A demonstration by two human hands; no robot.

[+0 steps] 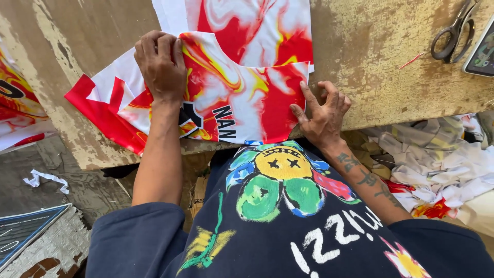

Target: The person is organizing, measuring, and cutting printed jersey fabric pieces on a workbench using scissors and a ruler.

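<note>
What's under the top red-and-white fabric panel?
Under the top fabric panel lie more red-and-white printed pieces, showing at its left and top, on the worn table. The left hand presses it; anything directly beneath is covered.

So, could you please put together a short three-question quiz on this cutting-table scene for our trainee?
1. True or false: the left hand lies flat on the red, white and yellow printed fabric piece.
2. Which tool lies at the far right of the worn wooden table? A) a ruler B) scissors C) an iron
3. Which part of the fabric piece does the right hand touch?

Key
1. True.
2. B.
3. Its right edge, near the lower corner, with the fingers spread on it.
</note>
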